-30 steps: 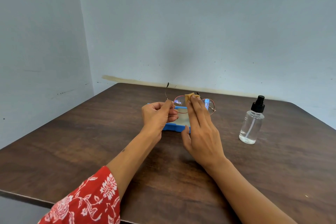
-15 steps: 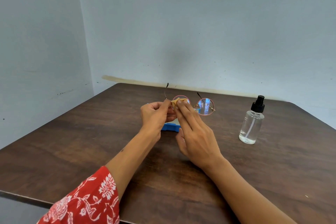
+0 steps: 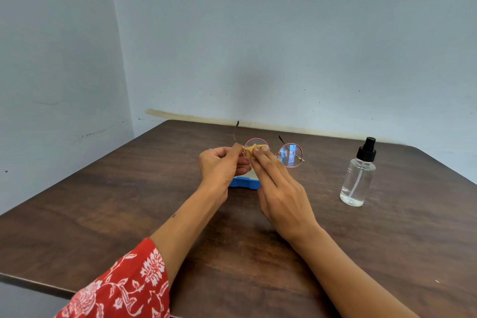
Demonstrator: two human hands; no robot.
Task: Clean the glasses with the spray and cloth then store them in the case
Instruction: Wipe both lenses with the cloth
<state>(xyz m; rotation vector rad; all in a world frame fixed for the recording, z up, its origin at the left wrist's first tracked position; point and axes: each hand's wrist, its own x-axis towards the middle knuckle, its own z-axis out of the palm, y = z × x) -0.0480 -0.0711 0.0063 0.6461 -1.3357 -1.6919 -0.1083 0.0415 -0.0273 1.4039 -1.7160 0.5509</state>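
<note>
**A:** Pale blue walls meet in a corner behind a dark wood surface [image 3: 103, 214]. Log your grips first.

**B:** Your left hand [image 3: 222, 166] is curled tight, thumb and forefinger pinching the glasses [image 3: 273, 152] at the left hinge, where the temple meets the rim. Remaining fingers are folded into the palm. The glasses are held up off the surface, lenses facing you, both temples pointing away toward the wall.

**A:** And the right?

**B:** Your right hand [image 3: 281, 188] has its fingers nearly straight, laid together. The fingertips [image 3: 258, 153] press the cloth [image 3: 251, 149], a small tan folded piece, against the left lens. The thumb is hidden behind the lens and cloth, so you cannot tell from this view how it sits. The right lens is uncovered and shows a bluish reflection.

**A:** Case position?

**B:** The blue case [image 3: 244, 183] lies on the surface directly below your hands, mostly hidden by them; only its near edge and a bit of pale interior show. Whether a lid is attached cannot be told.

**A:** Count.

**B:** One pair of glasses, two round pink-rimmed lenses. One cloth. One case. One spray bottle [image 3: 357, 175], clear with a black pump top, standing upright to your right, well apart from both hands. One red floral sleeve [image 3: 121, 286] on your left arm; right forearm bare.
</note>
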